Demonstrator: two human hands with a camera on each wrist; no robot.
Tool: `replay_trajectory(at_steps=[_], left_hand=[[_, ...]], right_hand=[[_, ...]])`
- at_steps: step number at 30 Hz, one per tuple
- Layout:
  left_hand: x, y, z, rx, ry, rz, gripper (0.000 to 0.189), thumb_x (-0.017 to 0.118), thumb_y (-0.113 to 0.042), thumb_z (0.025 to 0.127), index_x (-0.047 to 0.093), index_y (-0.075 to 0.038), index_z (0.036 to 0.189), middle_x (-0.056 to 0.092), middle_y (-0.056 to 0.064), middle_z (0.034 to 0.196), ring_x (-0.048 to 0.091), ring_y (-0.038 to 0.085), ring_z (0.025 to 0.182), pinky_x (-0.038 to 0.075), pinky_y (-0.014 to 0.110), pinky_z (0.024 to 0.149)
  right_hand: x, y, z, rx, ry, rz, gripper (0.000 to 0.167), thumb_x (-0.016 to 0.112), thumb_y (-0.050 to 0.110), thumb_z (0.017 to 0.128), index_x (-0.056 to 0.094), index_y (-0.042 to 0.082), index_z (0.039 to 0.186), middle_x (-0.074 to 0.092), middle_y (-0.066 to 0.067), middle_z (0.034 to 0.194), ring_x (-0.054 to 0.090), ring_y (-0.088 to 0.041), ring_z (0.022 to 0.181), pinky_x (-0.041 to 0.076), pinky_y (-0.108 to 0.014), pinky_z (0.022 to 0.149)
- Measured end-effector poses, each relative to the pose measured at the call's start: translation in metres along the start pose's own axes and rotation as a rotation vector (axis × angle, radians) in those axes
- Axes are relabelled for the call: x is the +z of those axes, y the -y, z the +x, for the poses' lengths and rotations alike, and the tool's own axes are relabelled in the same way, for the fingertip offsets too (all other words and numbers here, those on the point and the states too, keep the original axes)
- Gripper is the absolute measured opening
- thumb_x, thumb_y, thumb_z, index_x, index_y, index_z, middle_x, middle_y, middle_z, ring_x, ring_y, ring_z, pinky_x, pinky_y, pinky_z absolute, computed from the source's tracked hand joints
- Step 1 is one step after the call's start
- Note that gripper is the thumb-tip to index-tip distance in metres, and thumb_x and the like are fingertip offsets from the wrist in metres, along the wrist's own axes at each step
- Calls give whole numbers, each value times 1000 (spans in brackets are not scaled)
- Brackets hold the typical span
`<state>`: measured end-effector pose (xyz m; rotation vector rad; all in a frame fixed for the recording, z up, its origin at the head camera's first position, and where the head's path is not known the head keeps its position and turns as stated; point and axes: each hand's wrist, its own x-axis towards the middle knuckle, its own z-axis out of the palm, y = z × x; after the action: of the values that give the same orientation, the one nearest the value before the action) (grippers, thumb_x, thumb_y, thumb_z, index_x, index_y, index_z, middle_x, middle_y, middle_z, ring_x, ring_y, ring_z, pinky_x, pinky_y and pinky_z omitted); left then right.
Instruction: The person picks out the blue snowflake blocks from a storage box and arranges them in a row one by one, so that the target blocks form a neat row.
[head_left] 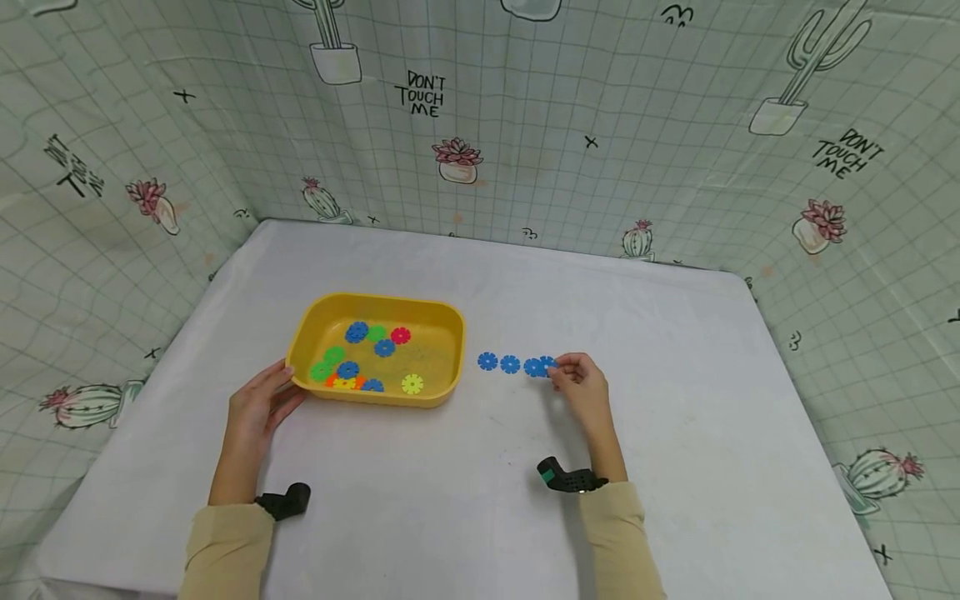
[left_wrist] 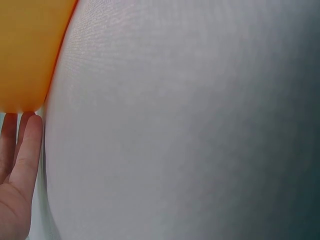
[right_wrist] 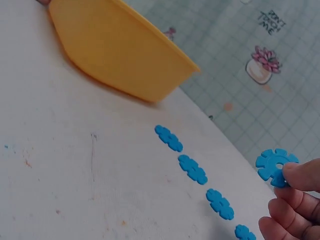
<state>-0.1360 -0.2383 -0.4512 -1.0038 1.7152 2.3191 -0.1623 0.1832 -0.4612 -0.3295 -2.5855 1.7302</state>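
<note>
My right hand [head_left: 584,390] pinches a blue notched plastic disc [right_wrist: 272,165] between thumb and fingers, just above the table. Below it, several matching discs lie flat in a line; one blue disc [head_left: 487,361] marks the left end, and another disc [right_wrist: 193,169] follows it. In the head view the held disc overlaps the right end of this row. A shallow yellow tray [head_left: 431,398] stands left of the row. My left hand [head_left: 257,408] touches the tray's near left corner, its fingers extended against the side and rim in the left wrist view.
Inside the tray are loose discs, among them a red disc [head_left: 401,335], a yellow disc [head_left: 412,383] and several blue, green and orange ones. A white cloth [head_left: 420,508] covers the table. Patterned fabric [head_left: 525,100] hangs behind and at both sides.
</note>
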Motion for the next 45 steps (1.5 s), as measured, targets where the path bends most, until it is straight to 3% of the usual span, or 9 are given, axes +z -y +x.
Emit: replay_trajectory(at_steps=[5,11,19,31,38,45], left_hand=[[-2,7,9,25,-19,17,67,75,-37,76,51,-18,135,61,-14,93,64,3,80,55,16,73],[4,3,0,39,-55,39,57,72,-34,80,54,-18,132,62,-14,93,64,4,81,55,16,73],[3,-1,-5,10,-14,14,65,74,-35,78,50,-17,135,60,-14,92,63,2,79,55,16,74],[-3,7,10,26,12,-9,72,78,-38,72,50,-16,135,58,-11,103,65,3,80,55,18,74],[-4,10,14,22,0,-10,73,78,-39,72,50,-16,135,57,-10,108,64,3,81,55,17,73],[-3,8,8,42,-7,18,65,75,-39,75,53,-18,133,59,-13,99,64,3,82,55,17,74]], right_hand=[[-11,-9,2,23,-18,-13,21,61,13,89,55,1,105,58,-7,85,57,-14,71,50,-16,64],[-21,-18,5,69,-47,-37,22,60,12,90,55,0,107,58,-7,86,56,-10,69,51,-14,63],[-30,-27,10,123,-60,-35,23,58,11,91,54,-2,110,57,-6,85,56,-7,65,52,-14,60],[-35,-34,15,180,-49,60,24,54,7,93,49,-4,113,50,-4,83,58,-4,59,56,-18,59],[-36,-34,19,218,-50,29,25,55,9,93,49,-4,114,51,-5,83,58,-5,58,56,-19,58],[-37,-28,23,245,-18,-34,24,55,10,92,49,-4,111,51,-5,78,57,-7,52,56,-21,54]])
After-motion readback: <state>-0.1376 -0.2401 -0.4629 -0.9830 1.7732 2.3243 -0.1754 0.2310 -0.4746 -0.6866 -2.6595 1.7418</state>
